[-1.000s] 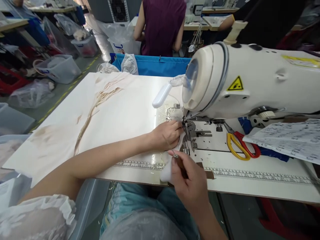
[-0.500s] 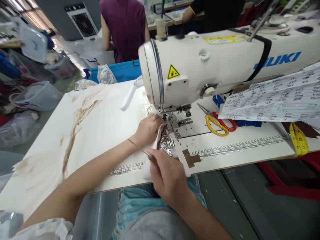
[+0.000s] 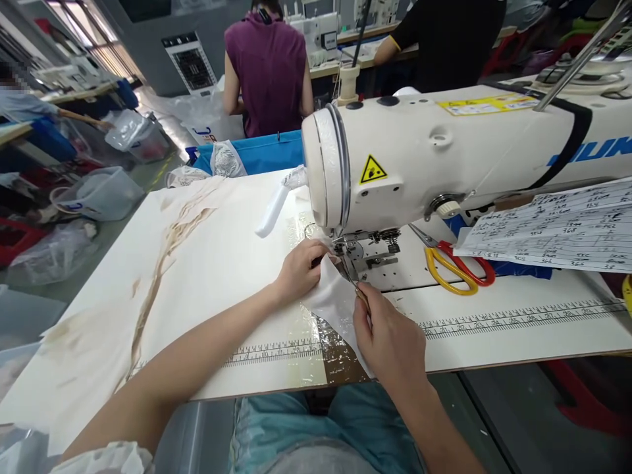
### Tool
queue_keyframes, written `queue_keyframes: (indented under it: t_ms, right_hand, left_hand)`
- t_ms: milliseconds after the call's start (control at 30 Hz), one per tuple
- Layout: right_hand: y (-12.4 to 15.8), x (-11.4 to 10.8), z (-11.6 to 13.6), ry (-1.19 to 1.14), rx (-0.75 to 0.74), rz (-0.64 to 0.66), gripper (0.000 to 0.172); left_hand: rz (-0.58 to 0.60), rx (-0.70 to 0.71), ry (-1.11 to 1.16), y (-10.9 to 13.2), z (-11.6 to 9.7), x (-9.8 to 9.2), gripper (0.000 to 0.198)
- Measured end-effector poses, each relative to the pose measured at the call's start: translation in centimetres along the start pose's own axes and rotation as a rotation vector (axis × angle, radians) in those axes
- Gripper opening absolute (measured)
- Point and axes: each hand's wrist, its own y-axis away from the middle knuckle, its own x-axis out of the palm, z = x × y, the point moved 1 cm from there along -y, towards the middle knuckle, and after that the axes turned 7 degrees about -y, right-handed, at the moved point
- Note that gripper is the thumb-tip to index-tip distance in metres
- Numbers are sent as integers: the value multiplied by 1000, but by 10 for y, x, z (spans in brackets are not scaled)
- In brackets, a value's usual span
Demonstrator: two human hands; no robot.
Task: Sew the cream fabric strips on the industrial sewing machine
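A white sewing machine [image 3: 395, 164] stands on the table. Under its needle area lies a white cloth piece [image 3: 336, 299], which hangs toward the table's front edge. My left hand [image 3: 301, 270] pinches the cloth's upper left edge, just left of the presser foot. My right hand [image 3: 388, 326] is closed around the handle of a thin metal awl [image 3: 353, 280]; its tip points up toward the needle area, at the right edge of the cloth. The exact tip is hard to make out.
Scissors [image 3: 457, 263] with red and yellow handles lie right of the needle area, beside written paper sheets [image 3: 557, 224]. A white roll [image 3: 271, 214] lies behind my left hand. Two people sit beyond the table; another is at far left.
My right hand has moved forward and right, bringing the awl from over my left wrist to the needle area. The white cloth now spreads out between my hands. The camera view has shifted.
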Motion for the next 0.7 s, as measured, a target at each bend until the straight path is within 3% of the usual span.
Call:
queue_keyframes:
  t_ms: [700]
  right_hand:
    - [-3,2,-1,-4,-62,-73,31]
  left_hand:
    - [17,-9,36,-1,3,1,23]
